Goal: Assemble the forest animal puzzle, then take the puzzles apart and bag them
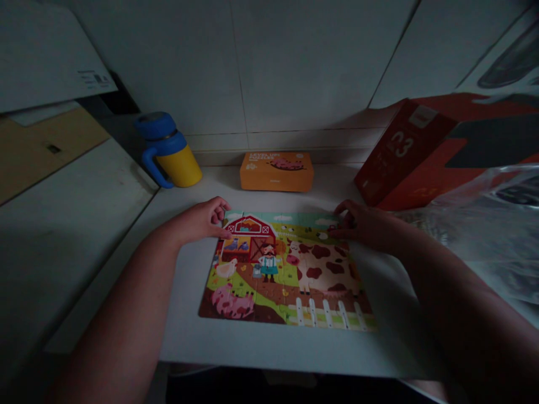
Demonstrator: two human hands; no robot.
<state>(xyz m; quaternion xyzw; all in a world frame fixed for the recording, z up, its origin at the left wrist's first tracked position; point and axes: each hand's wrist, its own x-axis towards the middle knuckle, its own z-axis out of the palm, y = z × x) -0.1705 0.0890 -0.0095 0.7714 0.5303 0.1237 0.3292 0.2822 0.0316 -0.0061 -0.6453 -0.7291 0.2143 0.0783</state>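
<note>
An assembled jigsaw puzzle (269,286) lies flat on the white table, showing a farm scene with a red barn, a farmer, a spotted cow, a pig and a white fence. At its upper left corner is my left hand (209,220), fingers curled at the edge and thumb resting on the picture. My right hand (351,221) holds the upper right corner in a similar way, its fingers bent over the top edge and its thumb on the surface. The undersides of both corners are hidden.
Behind the puzzle stands an orange puzzle box (277,173). A yellow and blue flask (174,151) is at back left, near stacked cartons (50,134). On the right, a large red box (404,151) leans beside clear plastic wrapping (484,207). The table's front edge (295,370) is near.
</note>
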